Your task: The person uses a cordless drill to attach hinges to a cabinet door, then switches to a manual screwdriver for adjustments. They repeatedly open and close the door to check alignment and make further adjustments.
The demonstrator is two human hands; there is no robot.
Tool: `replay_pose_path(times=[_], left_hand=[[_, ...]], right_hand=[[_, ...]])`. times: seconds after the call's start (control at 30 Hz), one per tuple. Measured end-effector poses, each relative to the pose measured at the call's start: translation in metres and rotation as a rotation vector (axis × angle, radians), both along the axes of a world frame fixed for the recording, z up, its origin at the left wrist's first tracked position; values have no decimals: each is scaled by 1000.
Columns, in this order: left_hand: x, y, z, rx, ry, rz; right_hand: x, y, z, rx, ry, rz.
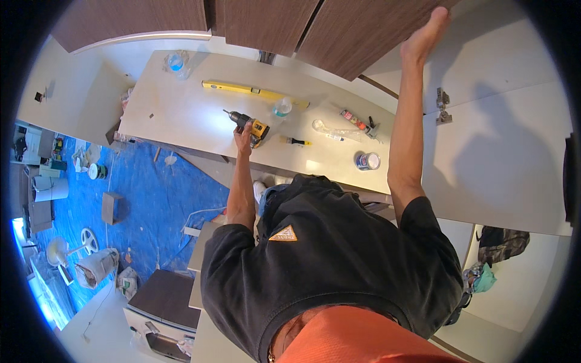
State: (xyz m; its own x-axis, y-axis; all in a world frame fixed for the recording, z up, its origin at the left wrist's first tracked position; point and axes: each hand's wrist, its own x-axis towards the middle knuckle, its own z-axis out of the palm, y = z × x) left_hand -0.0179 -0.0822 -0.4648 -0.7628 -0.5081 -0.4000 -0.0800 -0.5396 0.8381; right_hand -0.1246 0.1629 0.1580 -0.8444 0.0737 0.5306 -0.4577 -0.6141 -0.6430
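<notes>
Yellow-and-black drill (260,129) is over the pale counter (181,112), bit pointing to the left and away from the person, clear of any panel. Progress, by judgement: partway. Brown panels (266,24) line the top and look fitted; hinge hardware (443,98) sits on a pale panel (508,139) at right. With tools lying out, the work looks unfinished; what exactly is left cannot be read from this view.

Left hand (243,139): fingers wrapped round the drill's grip; trigger position not visible. Right hand (425,37): arm stretched up, fingers close together and mostly straight, at the right-hand part of the brown panels. Contact looks likely; cannot tell whether they grip or merely rest.

On the counter: spirit level (242,89) beyond the drill, brush (295,141) to its right, tin (367,161) farther right.
</notes>
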Motion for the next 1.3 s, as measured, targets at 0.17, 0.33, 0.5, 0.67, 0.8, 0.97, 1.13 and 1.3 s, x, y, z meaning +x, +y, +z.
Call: replay_pose_path(times=[0.17,0.33,0.5,0.67,0.8,0.97,1.13,1.3], left_hand=[[2,-5,-3,-52,25,-123],[-1,-9,2,57,-114,-134],[-4,-10,14,44,-46,-189],[1,-13,21,24,-139,-181],[-4,-9,25,13,-129,-167],[-15,-7,25,-12,-108,-143],[-9,-6,23,20,-150,-173],[5,-1,32,-5,-209,-160]], right_hand=[[-10,-20,-9,225,157,-382],[6,12,-58,481,254,-736],[92,95,-235,729,-391,-560],[224,179,-373,478,-1048,-592],[260,195,-402,457,-1115,-628],[233,176,-404,564,-1146,-435],[203,170,-421,944,-1009,-141],[180,168,-500,1022,-1233,-21]])
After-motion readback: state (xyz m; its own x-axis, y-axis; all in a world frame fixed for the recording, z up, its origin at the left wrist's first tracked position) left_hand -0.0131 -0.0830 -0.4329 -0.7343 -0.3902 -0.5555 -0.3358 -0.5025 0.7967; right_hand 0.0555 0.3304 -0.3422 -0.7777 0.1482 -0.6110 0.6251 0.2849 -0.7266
